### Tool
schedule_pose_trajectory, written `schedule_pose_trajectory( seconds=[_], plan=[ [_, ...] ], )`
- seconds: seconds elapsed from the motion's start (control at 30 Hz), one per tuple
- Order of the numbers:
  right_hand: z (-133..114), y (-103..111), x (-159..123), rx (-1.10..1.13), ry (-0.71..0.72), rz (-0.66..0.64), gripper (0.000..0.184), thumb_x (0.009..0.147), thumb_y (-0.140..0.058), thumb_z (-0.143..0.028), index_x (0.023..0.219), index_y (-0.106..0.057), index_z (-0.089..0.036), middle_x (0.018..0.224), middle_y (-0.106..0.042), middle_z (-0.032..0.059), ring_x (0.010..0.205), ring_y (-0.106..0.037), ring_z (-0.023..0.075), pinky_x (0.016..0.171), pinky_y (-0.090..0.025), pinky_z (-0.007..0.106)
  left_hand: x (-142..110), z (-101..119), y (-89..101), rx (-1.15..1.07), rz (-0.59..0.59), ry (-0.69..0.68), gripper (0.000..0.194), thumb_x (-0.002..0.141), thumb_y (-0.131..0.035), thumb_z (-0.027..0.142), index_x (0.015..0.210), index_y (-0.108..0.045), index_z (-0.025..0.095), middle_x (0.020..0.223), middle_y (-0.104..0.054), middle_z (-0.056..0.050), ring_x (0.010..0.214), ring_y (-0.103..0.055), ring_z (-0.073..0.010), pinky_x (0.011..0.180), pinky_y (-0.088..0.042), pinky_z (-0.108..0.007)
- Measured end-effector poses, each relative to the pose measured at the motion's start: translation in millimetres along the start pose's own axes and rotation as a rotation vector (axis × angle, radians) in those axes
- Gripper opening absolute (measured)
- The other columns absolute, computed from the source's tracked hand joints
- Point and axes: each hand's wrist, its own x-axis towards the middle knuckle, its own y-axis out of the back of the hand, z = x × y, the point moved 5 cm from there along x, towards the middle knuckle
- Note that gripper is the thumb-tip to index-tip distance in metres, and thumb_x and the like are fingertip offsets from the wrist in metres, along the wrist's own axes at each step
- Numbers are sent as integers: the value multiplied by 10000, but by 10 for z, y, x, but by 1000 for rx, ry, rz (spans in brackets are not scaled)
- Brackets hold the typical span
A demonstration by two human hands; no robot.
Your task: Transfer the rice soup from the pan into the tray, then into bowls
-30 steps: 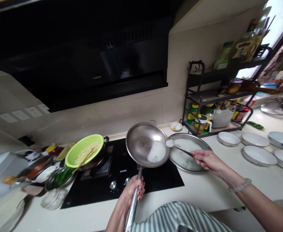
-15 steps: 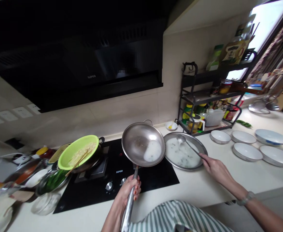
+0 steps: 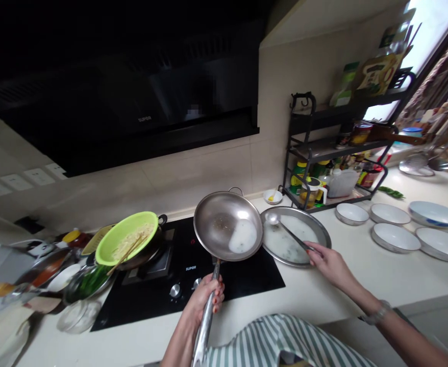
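Note:
My left hand is wrapped round the long handle of a steel wok, held over the right side of the black stove. A pool of white liquid lies on the right side of the wok's bottom. With its fingers closed, my right hand grips a ladle. The ladle's bowl is at the left part of a round metal tray, just right of the wok. White liquid with dark green bits covers the tray's bottom.
A green plastic basin with pale food and chopsticks rests on a dark pan at the stove's left. Several white bowls stand at the right. Behind them is a black spice rack. The range hood hangs above.
My right hand has moved slightly left, and the ladle's bowl has shifted left toward the wok's edge. The wok stays in my left hand, nearly still.

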Motion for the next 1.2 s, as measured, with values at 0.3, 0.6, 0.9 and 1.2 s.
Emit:
schedule_pose_trajectory(
  seconds=[0.3,0.6,0.9,1.2],
  plan=[
    [-771,-582,369,-317,215,-136,349,909,-462,-141,1124,-737,-157,788,-747,107,778,-722,251,709,-478,294,-5,0,-18,3,23,-5,389,574,-748,276,807,-439,234,494,-417,121,356,-298,-46,334,-225,-171],
    [-727,-734,474,358,-165,-178,178,796,-547,-111,897,-689,-147,499,-560,-15,500,-534,140,495,-365,228,-9,0,-51,-12,12,-1,415,585,-782,289,811,-439,231,501,-428,118,357,-310,-42,335,-228,-166],
    [-623,-563,345,603,-342,-189,173,677,-617,-175,840,-669,-149,459,-545,-29,387,-392,84,392,-218,196,20,-33,-15,-26,-18,-4,409,620,-782,290,823,-431,232,507,-419,122,357,-314,-43,348,-215,-162],
    [-611,-512,231,633,-366,-204,149,684,-610,-165,817,-670,-135,436,-539,-23,372,-385,72,382,-239,171,26,-39,-10,-22,-6,-7,414,618,-786,295,824,-431,232,504,-413,126,356,-310,-41,350,-200,-159]
  ],
)
